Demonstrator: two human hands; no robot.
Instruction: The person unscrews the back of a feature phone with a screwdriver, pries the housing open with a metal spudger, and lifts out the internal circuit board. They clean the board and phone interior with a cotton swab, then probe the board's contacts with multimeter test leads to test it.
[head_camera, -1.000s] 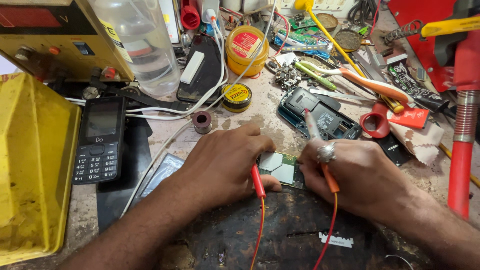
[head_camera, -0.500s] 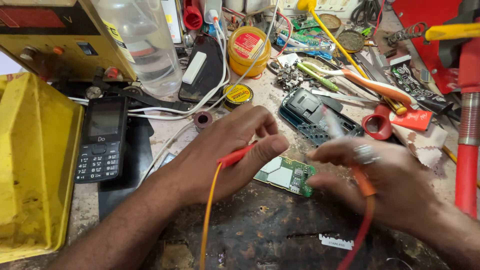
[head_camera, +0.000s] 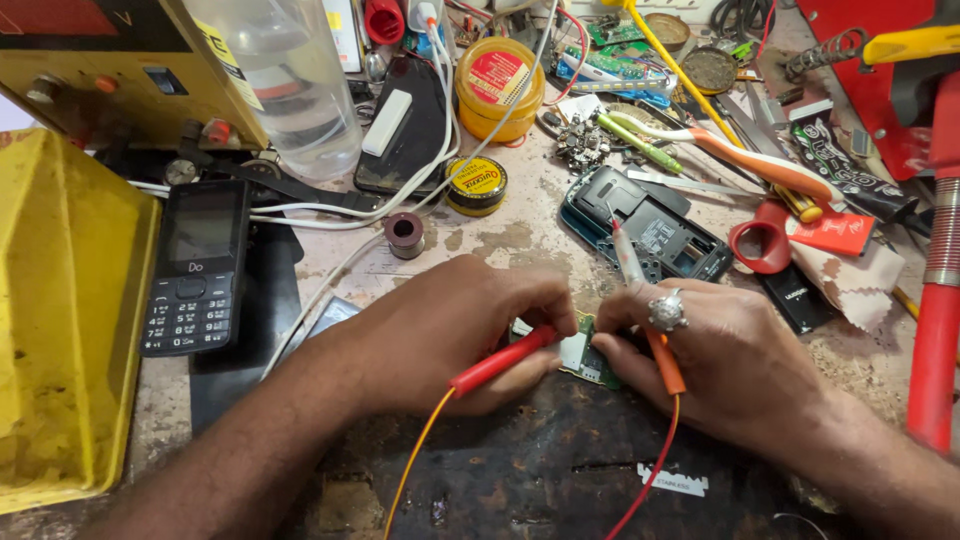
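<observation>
Both hands (head_camera: 455, 335) (head_camera: 725, 365) pinch probes on the board (head_camera: 585, 357); nearby tin (head_camera: 476, 185) seemingly shut.

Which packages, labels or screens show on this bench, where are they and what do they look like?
Keypad phone: left, lying flat, black, dark screen.
Round jar: top centre, yellow, red lid label.
Small tin: below the jar, round, black and yellow lid.
Razor blade: bottom right on the dark mat, thin white strip.
</observation>
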